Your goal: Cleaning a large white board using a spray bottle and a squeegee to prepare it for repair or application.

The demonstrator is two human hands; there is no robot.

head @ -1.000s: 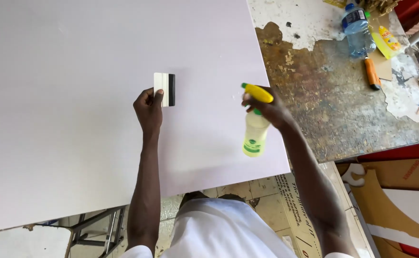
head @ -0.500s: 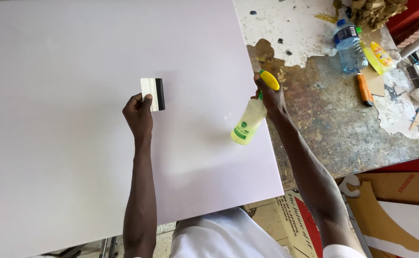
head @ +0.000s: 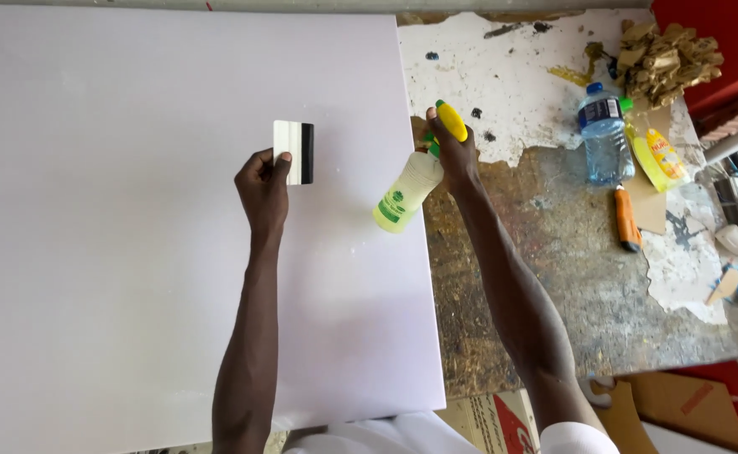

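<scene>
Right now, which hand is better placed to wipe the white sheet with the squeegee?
Left. The left hand holds the squeegee flat over the white sheet. The right hand grips the spray bottle at the sheet's right edge, over the workbench.

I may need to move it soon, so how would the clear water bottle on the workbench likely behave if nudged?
The water bottle stands upright and narrow, so it may tip. Being round, it would probably roll afterwards across the workbench.
</scene>
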